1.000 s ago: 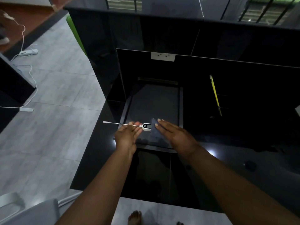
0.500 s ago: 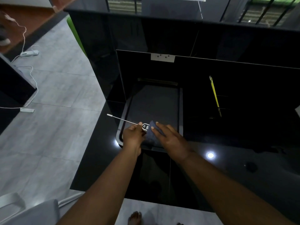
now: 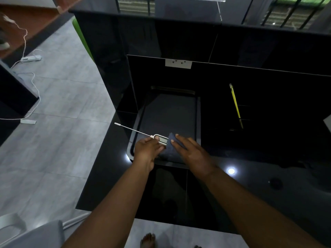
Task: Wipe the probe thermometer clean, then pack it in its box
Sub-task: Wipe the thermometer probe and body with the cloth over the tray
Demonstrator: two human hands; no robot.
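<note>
The probe thermometer has a white body with a small display and a long thin metal probe that points up and left, ending in a white tip. My left hand grips the body near where the probe starts. My right hand presses a dark grey cloth against the right end of the body, fingers flat on the cloth. Both hands hover over the near end of a dark tray on the glossy black table. I cannot make out a box for the thermometer.
A yellow pencil-like stick lies on the table to the right of the tray. A black upright panel with a white label stands behind the tray. The table's left edge drops to a grey tiled floor with white cables.
The cloth has slid right along the body, uncovering the display. The probe has tilted from level to pointing up-left, and both hands have shifted slightly.
</note>
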